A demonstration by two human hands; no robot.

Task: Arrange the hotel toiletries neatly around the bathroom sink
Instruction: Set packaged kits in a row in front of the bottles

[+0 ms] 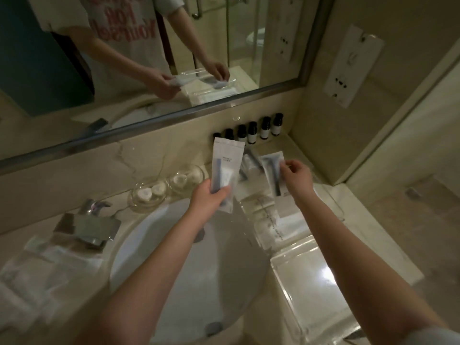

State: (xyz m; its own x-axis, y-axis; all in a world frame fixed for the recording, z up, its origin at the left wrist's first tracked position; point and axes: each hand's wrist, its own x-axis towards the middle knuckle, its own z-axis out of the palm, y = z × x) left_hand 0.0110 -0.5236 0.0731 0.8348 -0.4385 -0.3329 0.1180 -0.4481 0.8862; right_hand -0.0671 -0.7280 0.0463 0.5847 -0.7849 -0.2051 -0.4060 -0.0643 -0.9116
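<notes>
My left hand [208, 198] grips the lower end of a white toothbrush sachet [227, 163], held upright over the far rim of the white sink [174, 257]. My right hand [296, 176] pinches the edge of a clear razor sachet [271, 170], lifted above the counter to the right of the basin. Under that hand several more clear packets [267, 215] lie on the counter. A row of small dark bottles [251, 131] with white labels stands against the back wall under the mirror.
Two glass dishes [148, 195] holding round white items sit behind the basin. The chrome tap [87, 225] is at the left, with clear packets [37, 267] on the counter beside it. A clear acrylic tray [311, 277] lies at the near right. The mirror [149, 70] spans the back.
</notes>
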